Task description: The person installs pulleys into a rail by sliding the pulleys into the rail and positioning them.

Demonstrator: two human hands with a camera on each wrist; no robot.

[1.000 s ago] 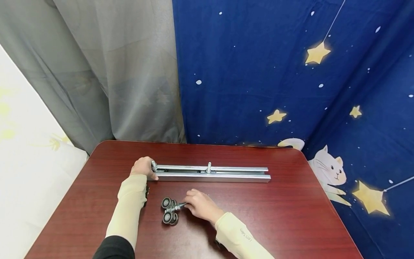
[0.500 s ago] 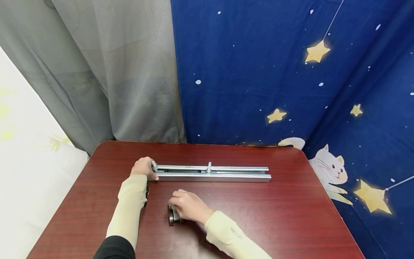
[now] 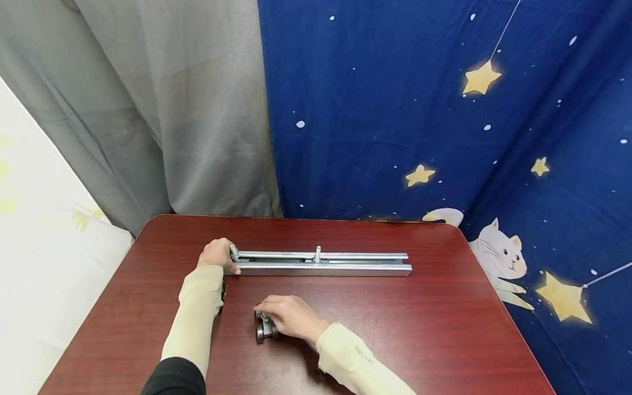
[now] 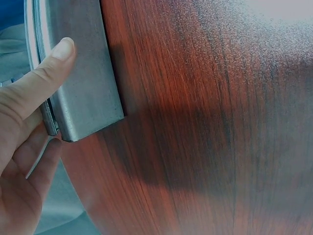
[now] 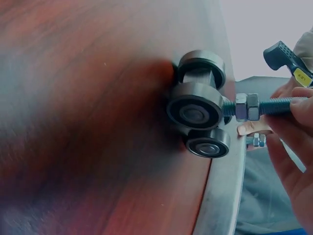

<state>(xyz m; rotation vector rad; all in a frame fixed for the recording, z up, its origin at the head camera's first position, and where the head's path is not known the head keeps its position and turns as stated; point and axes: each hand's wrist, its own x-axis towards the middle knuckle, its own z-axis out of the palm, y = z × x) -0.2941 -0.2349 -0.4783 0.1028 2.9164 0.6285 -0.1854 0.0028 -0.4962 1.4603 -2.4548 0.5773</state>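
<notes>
A metal track rail [image 3: 367,269] lies across the table, its slotted side up. Two upright bolts stick out of the slot, one bolt [image 3: 317,254] near mid-rail and another bolt [image 3: 234,252] at the left end. My left hand [image 3: 215,254] grips that end; in the left wrist view the thumb [image 4: 46,76] presses the rail's flat side. In front of the rail, my right hand [image 3: 292,317] pinches a roller trolley [image 3: 265,330] by its threaded bolt [image 5: 279,106]. The trolley stands bolt up, wheels [image 5: 195,108] down at the tabletop; the hand partly hides it in the head view.
The red-brown table [image 3: 419,329] has a rounded far edge close to a grey curtain [image 3: 217,109] and a blue star-patterned curtain [image 3: 370,109]. White cloth [image 3: 49,247] hangs at the left. Dark devices are strapped to the wrists.
The right hand has moved a little left and turned the trolley from lying with its bolt sideways to standing bolt up. The left hand stays at the rail's end.
</notes>
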